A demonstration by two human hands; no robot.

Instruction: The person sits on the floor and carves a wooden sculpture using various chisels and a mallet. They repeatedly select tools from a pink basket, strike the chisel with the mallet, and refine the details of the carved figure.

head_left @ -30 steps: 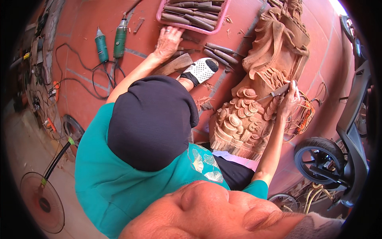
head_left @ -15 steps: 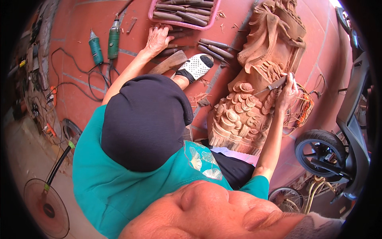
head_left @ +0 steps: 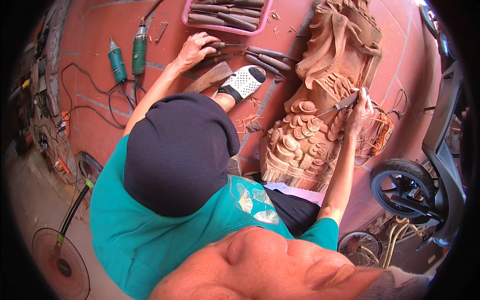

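My right hand (head_left: 361, 114) is closed around the dark handle of a carving chisel (head_left: 346, 102). Its thin blade slants down to the left, over the coin-like shapes of a brown wood carving (head_left: 312, 127). That carving lies lengthwise on the floor, with flowing folds in its far part. Out to the left, my left hand (head_left: 194, 51) has its fingers closed at the handle of a second chisel (head_left: 220, 45), whose blade points right. Just below that hand are more dark handles (head_left: 212, 61) and a wooden mallet-like block (head_left: 211, 77), beside my foot in a white dotted shoe (head_left: 243, 82).
A pink basket (head_left: 225, 30) of chisels stands at the far edge. Several loose chisels (head_left: 270, 59) lie between foot and carving. Two green corded power tools (head_left: 139, 52) are at left. A fan (head_left: 62, 265) stands lower left, a motorbike wheel (head_left: 402, 190) at right.
My left hand has drawn slightly back from beside the basket, and a chisel now shows at its fingers. My right hand keeps its chisel over the carving, almost unmoved.
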